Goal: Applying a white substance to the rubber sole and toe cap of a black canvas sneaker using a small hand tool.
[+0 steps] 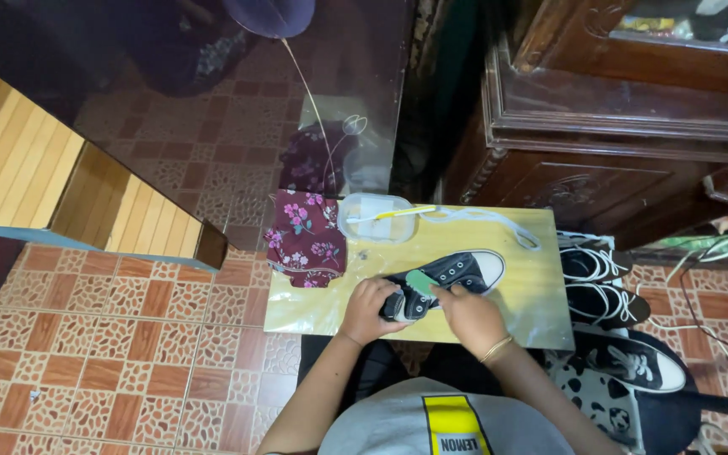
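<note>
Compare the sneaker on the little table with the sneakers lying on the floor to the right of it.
The sneaker on the table has no lace; the sneakers on the floor have white laces showing. The sneaker on the table is gripped at its heel by the left hand, with the right hand holding a green piece on it; the sneakers on the floor lie untouched. All are black with white soles.

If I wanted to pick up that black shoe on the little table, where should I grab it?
Probably by the heel end, coming from the near side. The black shoe lies on the wooden table with its white toe pointing away to the right, and the left hand already grips that heel end.
</note>
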